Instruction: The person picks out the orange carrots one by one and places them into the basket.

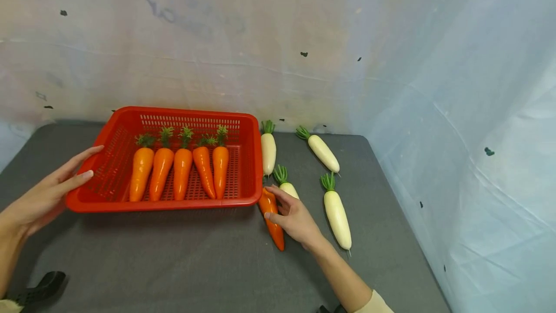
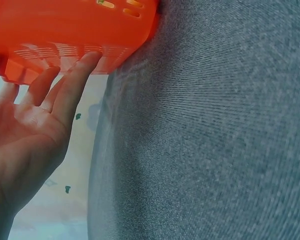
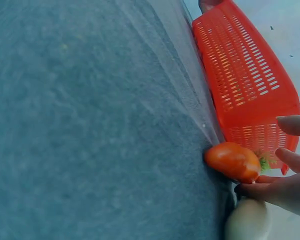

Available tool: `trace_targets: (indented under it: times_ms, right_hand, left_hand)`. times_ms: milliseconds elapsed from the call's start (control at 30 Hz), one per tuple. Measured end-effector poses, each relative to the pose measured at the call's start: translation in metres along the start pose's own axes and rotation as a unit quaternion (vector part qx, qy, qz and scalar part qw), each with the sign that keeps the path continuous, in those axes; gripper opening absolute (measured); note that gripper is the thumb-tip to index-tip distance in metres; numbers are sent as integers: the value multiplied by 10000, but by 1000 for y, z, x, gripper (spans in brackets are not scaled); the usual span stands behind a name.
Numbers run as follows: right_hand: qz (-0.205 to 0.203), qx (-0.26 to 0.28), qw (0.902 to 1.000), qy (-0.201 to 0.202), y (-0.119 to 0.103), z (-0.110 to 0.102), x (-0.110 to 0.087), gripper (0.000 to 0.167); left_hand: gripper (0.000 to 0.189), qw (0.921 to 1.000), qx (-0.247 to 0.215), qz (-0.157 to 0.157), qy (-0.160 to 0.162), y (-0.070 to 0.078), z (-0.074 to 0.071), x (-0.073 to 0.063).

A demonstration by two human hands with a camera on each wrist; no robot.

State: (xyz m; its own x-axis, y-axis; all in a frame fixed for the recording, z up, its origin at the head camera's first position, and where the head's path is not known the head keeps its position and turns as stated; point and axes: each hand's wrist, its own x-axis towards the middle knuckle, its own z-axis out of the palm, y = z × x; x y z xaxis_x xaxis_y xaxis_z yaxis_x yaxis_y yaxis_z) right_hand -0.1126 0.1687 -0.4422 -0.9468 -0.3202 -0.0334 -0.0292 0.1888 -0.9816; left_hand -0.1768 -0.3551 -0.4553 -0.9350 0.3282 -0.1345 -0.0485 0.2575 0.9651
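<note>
The left hand (image 1: 48,194) holds the left end of a red plastic basket (image 1: 165,206), thumb over its rim and fingers against the outer wall. Inside the basket several orange carrots (image 1: 182,173) lie side by side, green tops toward the back. At the basket's right front corner, another carrot (image 1: 274,231) lies on the grey table. Over this carrot the right hand (image 1: 297,219) spreads its thumb and fingers; in the right wrist view one finger lies close against the carrot (image 3: 230,160). A white radish (image 1: 288,188) sits partly hidden behind the right hand.
Other white radishes lie right of the basket: one radish (image 1: 268,153) beside its wall, a tilted radish (image 1: 323,153) farther back, and a radish (image 1: 337,219) beyond the right hand. Pale sheeting (image 1: 278,37) hangs behind the grey table (image 1: 173,260) and along its right side.
</note>
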Motion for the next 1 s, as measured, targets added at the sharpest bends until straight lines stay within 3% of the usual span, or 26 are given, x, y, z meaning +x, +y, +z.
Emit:
trace_targets:
  times_ms: [100, 233, 400, 533, 733, 1000]
  right_hand:
    - [15, -229, 9997, 28, 2, 0, 1, 62]
    - [23, -981, 9952, 61, 5, 1, 1, 66]
    - [-130, -2231, 9747, -29, 6, 5, 2, 74]
    - [-207, -2856, 9581, 1, 6, 8, 6, 81]
    - [-11, -3104, 9506, -21, 6, 5, 15, 88]
    - [68, -2837, 9587, -189, 3, -1, 20, 89]
  left_hand:
    - [61, 9999, -46, -93, 82, 0, 1, 0]
    - [61, 9999, 2, -97, 62, -1, 0, -1]
    - [61, 9996, 265, -96, 25, -5, 1, -4]
    - [60, 9991, 322, -241, 123, -4, 4, -3]
    - [60, 9987, 379, -277, 176, -2, 3, 0]
    - [60, 9992, 349, -181, 85, -1, 1, 0]
